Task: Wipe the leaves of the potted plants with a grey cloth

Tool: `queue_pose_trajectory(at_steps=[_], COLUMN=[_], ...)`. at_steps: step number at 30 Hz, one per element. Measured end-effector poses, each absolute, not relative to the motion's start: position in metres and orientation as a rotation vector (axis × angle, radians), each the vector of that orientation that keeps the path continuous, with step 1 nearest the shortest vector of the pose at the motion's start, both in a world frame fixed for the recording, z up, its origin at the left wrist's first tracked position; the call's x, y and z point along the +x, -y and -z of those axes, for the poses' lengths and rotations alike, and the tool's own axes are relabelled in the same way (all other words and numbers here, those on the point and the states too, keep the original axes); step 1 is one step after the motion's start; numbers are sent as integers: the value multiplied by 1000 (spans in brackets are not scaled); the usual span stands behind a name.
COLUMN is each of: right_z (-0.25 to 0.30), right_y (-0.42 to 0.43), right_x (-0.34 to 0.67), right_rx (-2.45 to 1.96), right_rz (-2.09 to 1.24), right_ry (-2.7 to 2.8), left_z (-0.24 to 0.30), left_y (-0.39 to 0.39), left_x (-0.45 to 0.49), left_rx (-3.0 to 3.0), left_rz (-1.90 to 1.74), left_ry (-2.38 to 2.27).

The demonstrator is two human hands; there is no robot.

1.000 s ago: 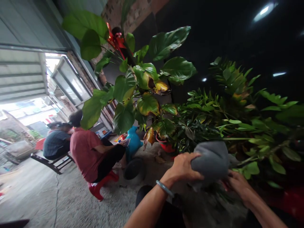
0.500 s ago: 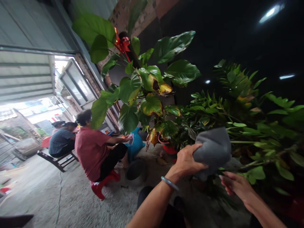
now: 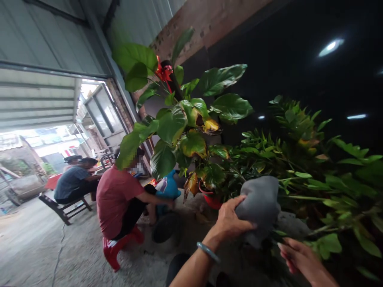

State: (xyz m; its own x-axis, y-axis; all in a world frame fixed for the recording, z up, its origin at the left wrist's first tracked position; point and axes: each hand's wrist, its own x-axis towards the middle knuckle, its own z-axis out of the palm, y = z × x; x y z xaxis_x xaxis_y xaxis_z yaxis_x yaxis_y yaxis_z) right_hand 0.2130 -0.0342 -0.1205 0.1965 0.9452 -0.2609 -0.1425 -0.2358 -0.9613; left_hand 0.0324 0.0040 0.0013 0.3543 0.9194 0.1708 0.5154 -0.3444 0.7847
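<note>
My left hand (image 3: 230, 221) is closed on a grey cloth (image 3: 261, 205), pressing it against the leaves of a low green plant (image 3: 302, 179). A grey bracelet sits on that wrist. My right hand (image 3: 296, 257) is below and to the right of the cloth, fingers partly curled among the lower leaves; what it holds, if anything, is hidden. A taller plant with large leaves (image 3: 182, 127) and a red bow (image 3: 164, 73) stands in a red pot (image 3: 211, 197) just left of the cloth.
A person in a red shirt (image 3: 115, 199) squats on a red stool (image 3: 115, 247) at left, near a blue object (image 3: 167, 187). Another person (image 3: 72, 181) sits on a bench further left. The ground is concrete, a brick wall is behind, and dark glass at right.
My left hand with the cloth has shifted slightly down and left on the leaves. My right hand has dropped lower, away from the cloth. The view has tilted upward.
</note>
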Motion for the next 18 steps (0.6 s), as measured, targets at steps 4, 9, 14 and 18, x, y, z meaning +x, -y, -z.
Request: queue_pose_trajectory(at_steps=[4, 9, 14, 18], right_z=[138, 136, 127, 125], right_y=[27, 31, 34, 30], right_x=[220, 220, 209, 211], right_rx=[-1346, -1400, -1437, -1384], right_rz=[-1244, -1205, -1195, -1258], right_ry=[902, 941, 935, 963], left_z=[26, 3, -10, 27], left_y=[6, 7, -11, 1], left_x=[15, -16, -3, 0], left_rx=[2013, 1958, 1781, 1953], left_rz=[-496, -655, -1102, -859], left_ry=[-1216, -1212, -1251, -1301])
